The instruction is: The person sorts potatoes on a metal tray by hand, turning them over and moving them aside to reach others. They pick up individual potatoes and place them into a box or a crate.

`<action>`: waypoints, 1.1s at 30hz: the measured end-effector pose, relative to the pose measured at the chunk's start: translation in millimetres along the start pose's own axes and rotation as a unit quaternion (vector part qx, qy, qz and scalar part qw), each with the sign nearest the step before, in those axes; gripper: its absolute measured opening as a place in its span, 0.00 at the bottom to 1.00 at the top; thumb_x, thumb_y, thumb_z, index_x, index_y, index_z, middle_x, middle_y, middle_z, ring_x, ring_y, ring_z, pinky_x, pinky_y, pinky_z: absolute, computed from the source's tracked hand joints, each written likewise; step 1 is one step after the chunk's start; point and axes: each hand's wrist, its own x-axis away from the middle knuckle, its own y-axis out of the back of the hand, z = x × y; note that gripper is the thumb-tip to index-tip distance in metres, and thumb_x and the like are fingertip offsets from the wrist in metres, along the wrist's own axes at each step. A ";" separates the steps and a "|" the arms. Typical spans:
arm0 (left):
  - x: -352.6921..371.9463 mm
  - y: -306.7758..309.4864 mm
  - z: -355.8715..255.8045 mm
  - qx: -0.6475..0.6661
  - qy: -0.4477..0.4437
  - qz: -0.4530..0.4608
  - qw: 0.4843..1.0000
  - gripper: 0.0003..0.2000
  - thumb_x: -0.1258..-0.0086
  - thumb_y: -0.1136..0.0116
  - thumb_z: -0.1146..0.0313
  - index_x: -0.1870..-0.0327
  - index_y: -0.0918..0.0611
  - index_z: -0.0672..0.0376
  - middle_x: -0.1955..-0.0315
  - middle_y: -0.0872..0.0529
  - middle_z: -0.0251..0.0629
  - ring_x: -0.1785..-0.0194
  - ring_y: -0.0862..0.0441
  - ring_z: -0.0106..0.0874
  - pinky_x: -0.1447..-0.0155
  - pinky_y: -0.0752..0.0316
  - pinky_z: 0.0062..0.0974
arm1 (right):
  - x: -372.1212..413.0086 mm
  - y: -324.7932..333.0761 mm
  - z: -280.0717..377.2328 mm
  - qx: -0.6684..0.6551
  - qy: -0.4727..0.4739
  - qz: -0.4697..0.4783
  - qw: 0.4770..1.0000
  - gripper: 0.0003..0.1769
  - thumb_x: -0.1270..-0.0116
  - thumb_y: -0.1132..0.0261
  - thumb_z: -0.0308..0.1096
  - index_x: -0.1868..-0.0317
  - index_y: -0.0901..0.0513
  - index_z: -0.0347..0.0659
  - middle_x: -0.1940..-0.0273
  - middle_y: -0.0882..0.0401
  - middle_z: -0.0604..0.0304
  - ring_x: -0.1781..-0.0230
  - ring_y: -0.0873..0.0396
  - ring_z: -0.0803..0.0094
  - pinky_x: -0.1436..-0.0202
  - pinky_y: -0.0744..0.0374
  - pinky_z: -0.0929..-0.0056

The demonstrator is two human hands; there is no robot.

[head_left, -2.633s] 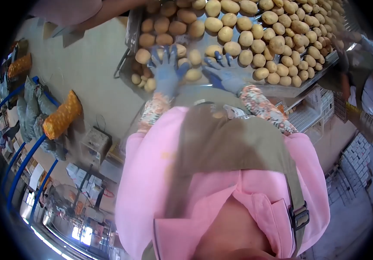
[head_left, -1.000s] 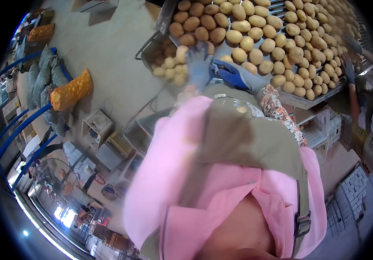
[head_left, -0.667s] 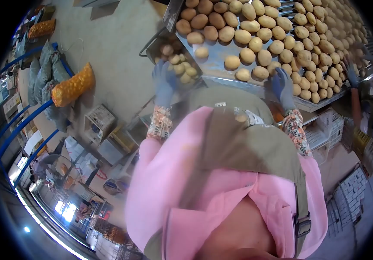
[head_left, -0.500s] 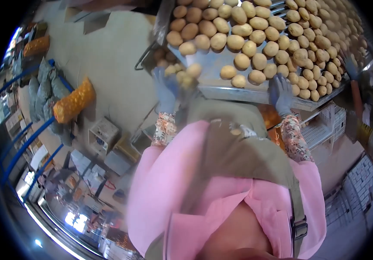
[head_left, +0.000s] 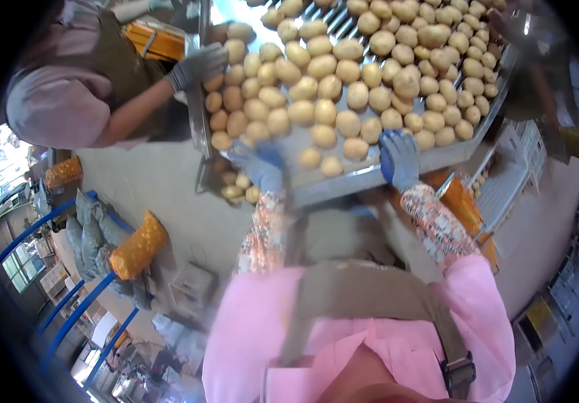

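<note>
Many potatoes (head_left: 323,138) lie on a metal sorting table (head_left: 370,178). My left hand (head_left: 262,164), in a grey-blue glove, is over the table's near left corner. Its fingers are stretched out beside the nearest potatoes and slightly blurred; I see nothing held in it. My right hand (head_left: 402,158), gloved alike, rests at the near rim with its fingers laid flat over the edge, close to several potatoes. Below the left corner, more potatoes (head_left: 239,188) sit in a container that is partly hidden.
At the left side of the table a co-worker's gloved hand (head_left: 202,66) touches the rim by the potatoes. An orange mesh sack (head_left: 140,245) leans by blue rails (head_left: 77,312). White plastic crates (head_left: 504,178) and an orange bag (head_left: 464,208) are below the table on the right.
The view has shifted, bringing the co-worker at the left into sight. My left hand has moved from beyond the left corner, near blurred potatoes, onto the table. My right hand stays by the rim.
</note>
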 end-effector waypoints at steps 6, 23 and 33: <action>-6.0 7.4 -11.9 0.097 0.141 0.051 0.984 0.32 0.26 0.56 0.52 0.26 0.40 0.61 0.30 0.40 0.59 0.33 0.36 0.61 0.32 0.36 0.50 | -0.8 -1.4 8.1 -0.028 -0.020 -0.018 0.999 0.18 0.33 0.44 0.36 0.44 0.20 0.51 0.41 0.23 0.63 0.37 0.29 0.59 0.29 0.38 0.55; -14.6 27.1 -20.5 0.233 0.215 0.103 0.943 0.35 0.25 0.55 0.51 0.24 0.49 0.61 0.28 0.59 0.71 0.28 0.46 0.62 0.27 0.43 0.48 | -2.7 1.8 8.1 -0.032 0.001 -0.011 0.999 0.16 0.33 0.44 0.39 0.46 0.21 0.50 0.42 0.25 0.63 0.34 0.33 0.63 0.30 0.38 0.56; -18.2 42.3 -23.8 0.268 0.241 0.129 0.924 0.34 0.25 0.56 0.48 0.25 0.44 0.60 0.29 0.52 0.68 0.29 0.43 0.61 0.29 0.41 0.49 | -3.5 2.5 8.4 -0.023 0.007 0.003 1.000 0.17 0.34 0.43 0.40 0.45 0.22 0.50 0.42 0.26 0.62 0.34 0.33 0.62 0.29 0.39 0.56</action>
